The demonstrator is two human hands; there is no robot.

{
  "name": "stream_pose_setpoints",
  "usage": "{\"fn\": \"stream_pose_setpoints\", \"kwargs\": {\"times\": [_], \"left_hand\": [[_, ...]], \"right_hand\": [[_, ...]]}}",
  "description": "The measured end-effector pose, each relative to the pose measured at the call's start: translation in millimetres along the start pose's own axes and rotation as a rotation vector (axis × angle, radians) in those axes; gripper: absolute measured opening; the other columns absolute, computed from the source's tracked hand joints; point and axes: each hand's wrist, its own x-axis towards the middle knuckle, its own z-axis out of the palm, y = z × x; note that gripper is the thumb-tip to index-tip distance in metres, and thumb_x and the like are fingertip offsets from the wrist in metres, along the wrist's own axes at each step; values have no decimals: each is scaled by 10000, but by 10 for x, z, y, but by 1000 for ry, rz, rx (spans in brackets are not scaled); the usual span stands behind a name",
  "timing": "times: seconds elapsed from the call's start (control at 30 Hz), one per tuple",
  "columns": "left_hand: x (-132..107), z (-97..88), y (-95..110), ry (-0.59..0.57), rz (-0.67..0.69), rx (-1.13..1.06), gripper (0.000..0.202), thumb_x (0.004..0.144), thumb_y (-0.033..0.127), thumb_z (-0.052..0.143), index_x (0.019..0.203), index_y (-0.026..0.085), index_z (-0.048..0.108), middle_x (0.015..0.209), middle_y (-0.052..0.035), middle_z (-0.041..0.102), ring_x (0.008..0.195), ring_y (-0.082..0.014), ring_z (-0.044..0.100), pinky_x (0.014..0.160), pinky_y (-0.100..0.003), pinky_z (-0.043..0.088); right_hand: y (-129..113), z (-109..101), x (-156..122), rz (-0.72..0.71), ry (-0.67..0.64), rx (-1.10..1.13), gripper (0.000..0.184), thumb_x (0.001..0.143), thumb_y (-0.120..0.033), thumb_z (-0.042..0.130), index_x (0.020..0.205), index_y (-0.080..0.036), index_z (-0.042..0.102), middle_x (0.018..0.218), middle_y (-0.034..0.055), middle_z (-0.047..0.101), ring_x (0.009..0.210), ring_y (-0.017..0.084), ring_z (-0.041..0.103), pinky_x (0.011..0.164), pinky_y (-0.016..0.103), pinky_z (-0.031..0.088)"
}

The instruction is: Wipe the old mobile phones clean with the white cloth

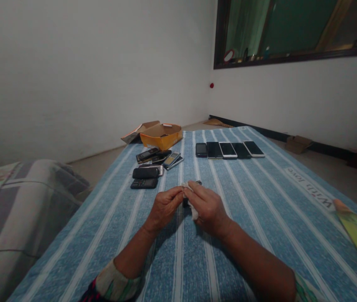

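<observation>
Snugly, left hand (pixel 165 208), right hand (pixel 208 207): fingers (pixel 197 191) tight on cloth (pixel 194 213).

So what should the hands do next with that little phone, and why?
Probably rub the white cloth along the dark phone: the right hand presses the cloth on it, the left hand pinches its end, and both hover over the striped sheet.

Looks like home bedroom: striped blue bedsheet (pixel 260 201) on bed, folded blanket (pixel 15 209) alongside, bare white walls (pixel 87 75), dark-framed window (pixel 291 33).
</observation>
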Motion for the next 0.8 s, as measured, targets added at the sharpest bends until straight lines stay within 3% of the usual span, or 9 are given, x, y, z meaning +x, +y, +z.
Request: {"fn": "stream_pose_setpoints", "kwargs": {"times": [0.17,0.37,0.47,0.63,0.7,0.8], "left_hand": [[7,7,-10,10,10,-39,293,862,372,589,1007,186,762,998,-76,765,1003,-264,684,953,-376,511],[15,-7,-26,2,-5,-25,325,855,410,588,1006,182,764,978,-54,770,927,-242,700,885,-335,542],[18,-5,-30,19,-12,-39,336,851,417,597,1026,183,762,1006,-58,767,968,-255,694,928,-356,530],[23,-16,-22,50,-43,-83,349,816,449,647,1015,191,771,997,-73,771,1007,-306,682,973,-454,508],[26,-26,-23,56,-55,-94,364,810,463,652,1015,187,771,991,-75,771,1002,-311,682,966,-467,510],[33,-40,-42,51,-59,-97,388,813,470,650,1038,174,763,995,-79,770,997,-306,682,963,-466,512]], "right_hand": [[91,-28,23,129,38,-33,341,922,-144,395,1146,-95,647,1117,184,684,1002,241,664,846,340,548],[-12,23,-7,34,-11,-39,345,923,-173,409,1166,-113,647,1214,196,650,985,249,668,831,357,552],[13,31,-16,90,-2,0,363,903,-144,413,1185,-112,641,1214,196,650,1023,252,657,856,366,549],[145,53,5,337,111,273,454,780,-77,468,1185,-153,659,1088,136,685,1027,217,646,894,354,540],[162,88,15,496,166,429,456,733,-84,478,1117,-185,701,1029,98,701,965,203,662,882,351,538],[153,125,39,805,173,657,367,695,-158,518,980,-173,749,899,65,712,796,188,667,737,315,547]]}}
